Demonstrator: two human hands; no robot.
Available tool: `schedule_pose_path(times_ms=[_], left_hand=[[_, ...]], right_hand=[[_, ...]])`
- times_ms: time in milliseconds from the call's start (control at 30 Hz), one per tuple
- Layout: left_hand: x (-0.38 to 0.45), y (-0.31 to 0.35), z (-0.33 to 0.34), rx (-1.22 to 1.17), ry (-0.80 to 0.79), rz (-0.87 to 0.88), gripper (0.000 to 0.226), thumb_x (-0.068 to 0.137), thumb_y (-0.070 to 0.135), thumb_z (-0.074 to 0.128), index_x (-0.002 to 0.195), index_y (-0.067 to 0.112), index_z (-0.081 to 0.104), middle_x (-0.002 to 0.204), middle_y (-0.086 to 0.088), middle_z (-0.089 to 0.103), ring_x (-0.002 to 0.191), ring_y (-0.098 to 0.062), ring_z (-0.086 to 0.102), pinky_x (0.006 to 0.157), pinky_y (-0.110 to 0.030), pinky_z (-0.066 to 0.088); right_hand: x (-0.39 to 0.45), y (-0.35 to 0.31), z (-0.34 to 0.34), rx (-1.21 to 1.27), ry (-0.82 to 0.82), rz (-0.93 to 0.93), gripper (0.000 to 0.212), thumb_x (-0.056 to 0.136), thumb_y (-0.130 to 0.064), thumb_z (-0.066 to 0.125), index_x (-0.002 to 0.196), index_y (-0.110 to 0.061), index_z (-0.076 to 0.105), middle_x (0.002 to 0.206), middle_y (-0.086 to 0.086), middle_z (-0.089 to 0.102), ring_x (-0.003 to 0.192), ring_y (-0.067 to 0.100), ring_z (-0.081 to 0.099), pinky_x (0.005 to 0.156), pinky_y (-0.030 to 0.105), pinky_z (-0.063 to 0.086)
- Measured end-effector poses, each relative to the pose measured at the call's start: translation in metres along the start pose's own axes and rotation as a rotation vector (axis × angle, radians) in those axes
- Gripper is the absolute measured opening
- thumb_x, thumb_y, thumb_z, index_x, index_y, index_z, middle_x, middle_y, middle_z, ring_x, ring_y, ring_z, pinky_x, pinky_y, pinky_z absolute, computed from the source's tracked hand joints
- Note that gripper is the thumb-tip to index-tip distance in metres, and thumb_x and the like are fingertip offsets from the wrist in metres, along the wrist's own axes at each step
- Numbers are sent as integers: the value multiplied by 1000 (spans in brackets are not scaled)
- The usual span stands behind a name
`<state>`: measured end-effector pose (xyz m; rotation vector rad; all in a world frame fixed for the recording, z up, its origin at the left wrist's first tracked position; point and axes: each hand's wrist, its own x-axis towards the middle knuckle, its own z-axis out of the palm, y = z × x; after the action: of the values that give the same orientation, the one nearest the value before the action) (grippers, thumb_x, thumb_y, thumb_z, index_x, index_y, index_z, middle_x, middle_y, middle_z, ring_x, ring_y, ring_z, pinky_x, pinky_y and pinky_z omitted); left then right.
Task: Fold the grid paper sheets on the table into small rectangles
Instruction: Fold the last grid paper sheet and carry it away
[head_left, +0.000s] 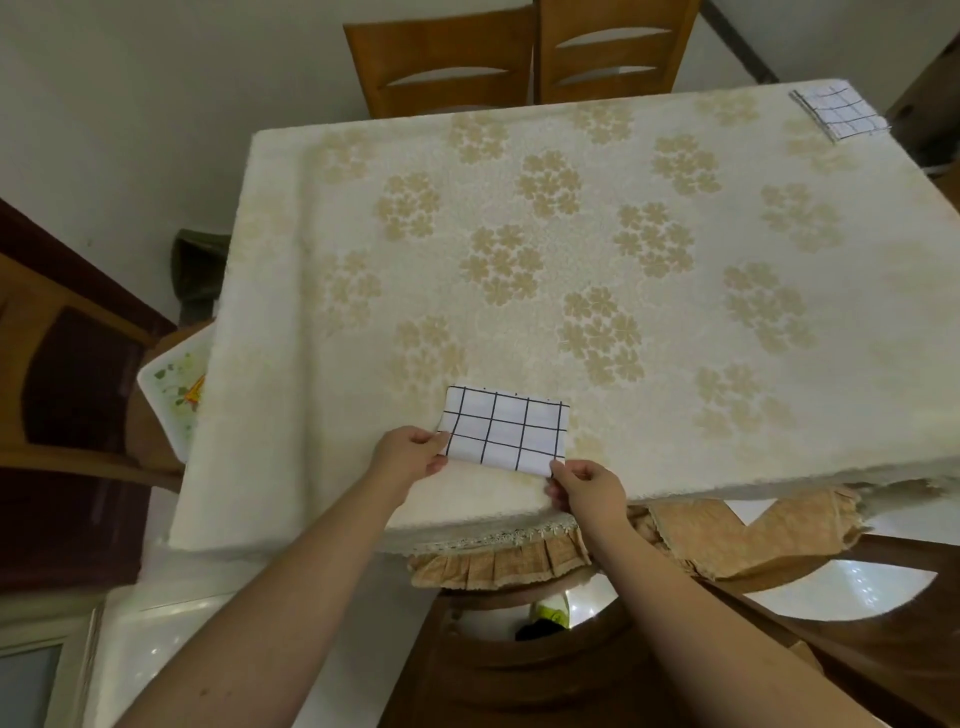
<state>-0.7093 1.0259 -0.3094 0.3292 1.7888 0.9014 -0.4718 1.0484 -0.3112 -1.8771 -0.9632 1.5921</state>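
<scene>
- The left hand (415, 451) pinches the left edge of the grid paper sheet (506, 431), thumb on top and fingers curled beneath it.
- The right hand (589, 488) pinches the sheet's near right corner, at about four o'clock on the paper, fingertips closed on the edge.
- The sheet lies near the front edge of the table (311, 467), at six o'clock on the tabletop. It is already a compact rectangle only a few squares across (so I judge it has been folded at least once), and both grips look placed for one more fold or to lift it away.
- Far off at one o'clock, in the far right corner of the table, a stack of folded grid papers (841, 111) rests flat; layered edges show along its left side, which suggests several are finished.
- No other unfolded sheets show on the flowered tablecloth (571, 234), so this may be the last one, though I can't be sure.
- Two wooden chairs (524, 57) stand at twelve o'clock beyond the table.
</scene>
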Motion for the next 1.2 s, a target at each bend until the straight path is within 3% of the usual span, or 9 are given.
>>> schedule_pose_path(times_ms=[333, 600, 700, 800, 900, 967, 1067, 1133, 1200], left_hand=[[0, 0, 10, 57, 107, -38, 20, 86, 11, 71, 97, 7, 54, 86, -13, 64, 63, -21, 64, 63, -34, 58], [4, 4, 8, 129, 12, -74, 45, 85, 16, 73, 123, 1, 53, 89, -13, 63, 65, -17, 59, 64, -32, 58], [3, 7, 5, 194, -56, -67, 14, 86, 10, 70, 93, 4, 59, 90, -13, 61, 67, -16, 58, 68, -30, 57], [3, 5, 3, 197, -72, -27, 9, 87, 3, 67, 83, 6, 59, 87, -6, 59, 75, -16, 60, 71, -25, 57], [-1, 1, -4, 172, -105, 31, 15, 88, -1, 65, 101, -2, 60, 93, -9, 62, 82, -16, 62, 71, -22, 56], [-4, -2, -11, 153, -110, 61, 20, 87, -1, 65, 106, -4, 59, 100, -14, 66, 87, -20, 65, 66, -18, 57], [-10, -4, -20, 112, -118, 122, 20, 88, 0, 65, 106, 4, 60, 104, -11, 68, 96, -24, 66, 69, -19, 57], [-17, -4, -26, 95, -132, 166, 23, 88, 2, 66, 107, 13, 61, 105, -6, 69, 100, -24, 66, 73, -21, 57], [-26, -4, -32, 105, -145, 207, 25, 88, 4, 66, 109, 18, 61, 106, -2, 70, 100, -21, 67, 78, -24, 56]], right_hand=[[6, 2, 1, 86, 13, 67, 13, 89, -10, 67, 92, 1, 61, 69, 16, 70, 64, 25, 66, 69, 42, 59], [7, -7, -5, 157, -75, 164, 13, 89, 1, 62, 100, 0, 55, 87, 24, 67, 65, 23, 66, 56, 29, 58], [14, -9, -13, 105, -122, 206, 13, 88, -7, 66, 98, 0, 62, 88, 22, 72, 65, 21, 68, 51, 24, 56], [19, -10, -15, 68, -160, 218, 16, 86, -17, 71, 94, -3, 67, 82, 17, 73, 65, 19, 68, 57, 25, 58], [23, -10, -11, 71, -131, 168, 12, 85, -16, 73, 84, -4, 69, 77, 12, 69, 73, 21, 67, 77, 33, 59], [24, -11, -8, 93, -138, 133, 5, 85, -9, 71, 83, -4, 69, 82, 12, 67, 78, 22, 66, 80, 32, 59], [20, -13, -4, 145, -202, 120, 15, 84, 0, 69, 98, -3, 65, 99, 18, 64, 86, 25, 66, 69, 22, 59], [17, -13, -4, 140, -270, 115, 28, 84, 1, 68, 111, -3, 62, 108, 18, 63, 96, 28, 66, 73, 22, 58], [11, -14, -7, 94, -360, 73, 31, 83, 2, 68, 113, -1, 61, 96, 12, 60, 90, 24, 63, 78, 23, 56]])
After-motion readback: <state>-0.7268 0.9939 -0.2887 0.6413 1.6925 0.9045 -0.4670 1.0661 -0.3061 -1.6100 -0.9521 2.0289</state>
